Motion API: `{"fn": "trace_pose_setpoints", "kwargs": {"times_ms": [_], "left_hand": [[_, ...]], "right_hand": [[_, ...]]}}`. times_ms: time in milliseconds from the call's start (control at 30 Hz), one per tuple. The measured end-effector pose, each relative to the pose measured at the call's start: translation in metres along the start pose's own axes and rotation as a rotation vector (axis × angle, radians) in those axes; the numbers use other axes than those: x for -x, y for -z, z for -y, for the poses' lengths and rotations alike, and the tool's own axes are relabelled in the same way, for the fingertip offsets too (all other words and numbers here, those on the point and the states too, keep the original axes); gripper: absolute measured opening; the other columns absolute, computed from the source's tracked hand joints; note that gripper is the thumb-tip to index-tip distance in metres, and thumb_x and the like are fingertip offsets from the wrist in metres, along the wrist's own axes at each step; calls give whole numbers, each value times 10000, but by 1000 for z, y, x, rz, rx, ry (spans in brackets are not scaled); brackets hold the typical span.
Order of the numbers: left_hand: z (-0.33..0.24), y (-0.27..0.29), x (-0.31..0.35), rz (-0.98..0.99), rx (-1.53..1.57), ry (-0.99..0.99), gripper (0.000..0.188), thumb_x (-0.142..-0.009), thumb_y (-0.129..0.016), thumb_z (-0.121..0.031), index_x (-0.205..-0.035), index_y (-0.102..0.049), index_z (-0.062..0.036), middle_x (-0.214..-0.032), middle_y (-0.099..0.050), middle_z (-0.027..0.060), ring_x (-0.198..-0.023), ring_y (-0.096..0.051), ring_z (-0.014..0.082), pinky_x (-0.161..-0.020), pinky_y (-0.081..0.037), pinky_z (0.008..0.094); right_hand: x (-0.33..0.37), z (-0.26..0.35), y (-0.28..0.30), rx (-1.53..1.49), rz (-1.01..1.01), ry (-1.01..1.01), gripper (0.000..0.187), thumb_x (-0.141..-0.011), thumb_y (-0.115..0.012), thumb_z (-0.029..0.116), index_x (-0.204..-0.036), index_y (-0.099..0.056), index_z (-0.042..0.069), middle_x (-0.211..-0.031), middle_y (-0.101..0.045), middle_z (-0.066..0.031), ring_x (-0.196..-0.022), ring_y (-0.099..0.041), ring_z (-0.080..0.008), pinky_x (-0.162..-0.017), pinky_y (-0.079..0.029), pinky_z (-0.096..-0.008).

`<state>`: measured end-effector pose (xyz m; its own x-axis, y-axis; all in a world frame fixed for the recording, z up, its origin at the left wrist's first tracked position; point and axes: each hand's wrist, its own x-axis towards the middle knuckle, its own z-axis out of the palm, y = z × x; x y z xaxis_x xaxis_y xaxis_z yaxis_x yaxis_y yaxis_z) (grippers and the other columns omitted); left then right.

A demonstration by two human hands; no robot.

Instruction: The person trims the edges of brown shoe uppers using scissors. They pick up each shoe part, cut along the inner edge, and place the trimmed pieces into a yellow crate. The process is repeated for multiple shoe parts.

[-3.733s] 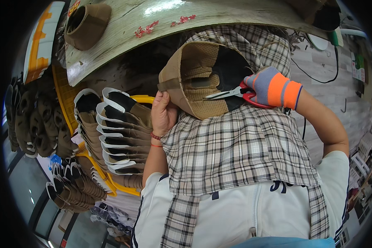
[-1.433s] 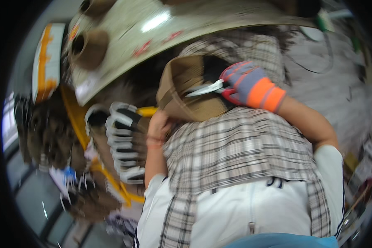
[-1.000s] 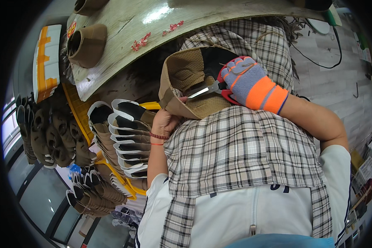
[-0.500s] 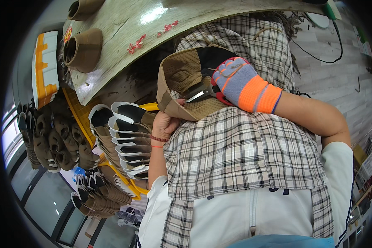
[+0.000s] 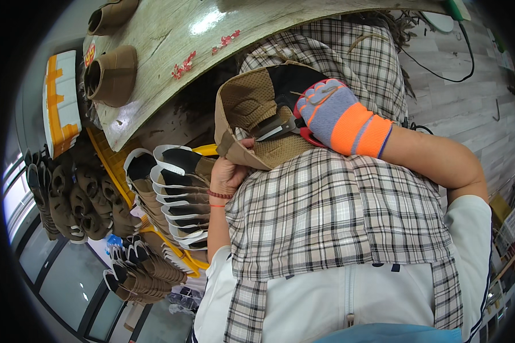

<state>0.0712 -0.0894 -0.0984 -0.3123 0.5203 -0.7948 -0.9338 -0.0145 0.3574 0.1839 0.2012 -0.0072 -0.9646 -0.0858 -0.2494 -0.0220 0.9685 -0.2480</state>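
Stacked white-rimmed uppers (image 5: 195,211) crowd the left hand's (image 5: 230,171) left; that hand is clamped on the near rim of a brown upper (image 5: 246,96), just beyond it. Scissors (image 5: 274,131) point into the upper's opening from the gloved right hand (image 5: 336,119), closed around red handles, glove blocking the upper's right side.

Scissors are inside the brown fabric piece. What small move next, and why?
I'd probably slide the left hand slightly away before moving the scissors: its bare fingertip shows close to the blade tip, inside the brown fabric piece, while the gloved right hand holds the handles.
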Motion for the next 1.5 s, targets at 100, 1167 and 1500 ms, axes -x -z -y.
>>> {"fn": "trace_pose_setpoints", "kwargs": {"times_ms": [100,1167,1500], "left_hand": [[0,3,2,12,28,33,266,-849,-599,29,-1112,-594,69,-1086,-624,133,-985,-608,199,-921,-505,341],[10,0,-3,-12,-81,-21,289,-825,-649,53,-1110,-604,46,-1034,-641,109,-922,-622,160,-850,-524,281],[13,6,-6,-69,-8,-9,275,-815,-642,83,-1083,-608,34,-945,-628,82,-808,-619,142,-799,-524,266]], "right_hand": [[0,0,9,-16,94,-35,183,-775,-640,251,-901,-657,118,-793,-638,-72,-791,-629,-228,-748,-469,-339],[-13,-34,11,-145,361,32,645,-711,-658,613,-944,-640,12,-806,-648,-141,-811,-646,-311,-683,-525,-387],[-26,-24,12,-170,431,77,483,-771,-630,491,-899,-664,26,-726,-654,-147,-687,-652,-316,-625,-524,-392]]}}
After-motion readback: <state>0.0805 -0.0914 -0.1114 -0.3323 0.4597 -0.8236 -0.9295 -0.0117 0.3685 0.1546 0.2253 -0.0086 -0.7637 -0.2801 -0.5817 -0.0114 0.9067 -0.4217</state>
